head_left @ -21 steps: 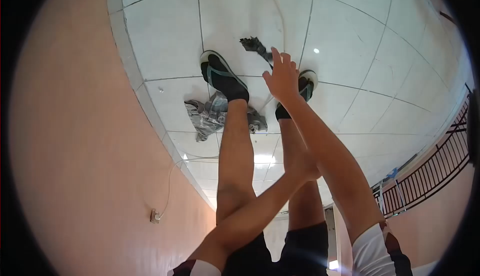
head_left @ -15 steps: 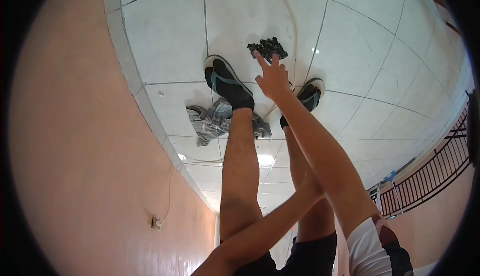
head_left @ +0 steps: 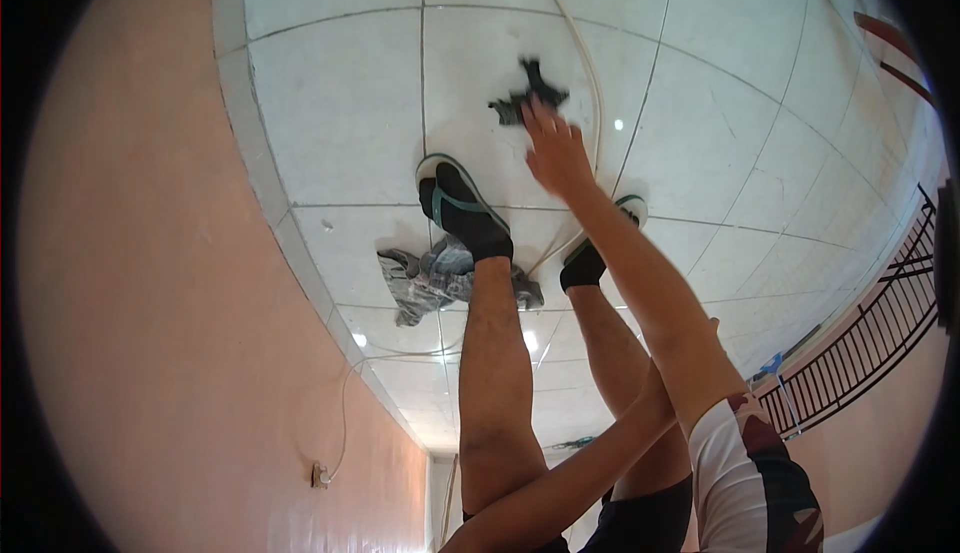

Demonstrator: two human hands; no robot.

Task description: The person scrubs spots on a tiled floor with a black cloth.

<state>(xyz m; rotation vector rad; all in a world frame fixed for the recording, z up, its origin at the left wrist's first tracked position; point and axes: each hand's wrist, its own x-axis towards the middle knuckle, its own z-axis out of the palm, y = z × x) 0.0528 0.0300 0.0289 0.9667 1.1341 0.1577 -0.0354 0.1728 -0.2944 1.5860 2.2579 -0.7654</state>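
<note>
A black crumpled cloth (head_left: 528, 96) lies on the tiled floor ahead of my feet, its outline smeared by motion. At its near edge, my right hand (head_left: 560, 153) reaches down with the fingers stretched out and the thumb apart. The fingertips overlap the cloth; no grip on it shows. My left arm crosses in front of my body toward the right elbow. Only a fingertip of my left hand (head_left: 714, 325) shows past the right arm; the rest is hidden behind it. A grey patterned cloth (head_left: 425, 283) lies bunched beside and behind my left foot.
My feet wear dark socks and green-strapped flip-flops (head_left: 462, 201). A pale hose or cable (head_left: 590, 63) runs along the floor right of the black cloth. Another cord leads to a wall socket (head_left: 320, 475) on the left. Dark metal railings (head_left: 850, 368) stand at the right.
The black cloth has changed shape, with one part now sticking out away from me. My right hand's spread fingers have come closer together. The view has tilted, and my right foot has shifted.
</note>
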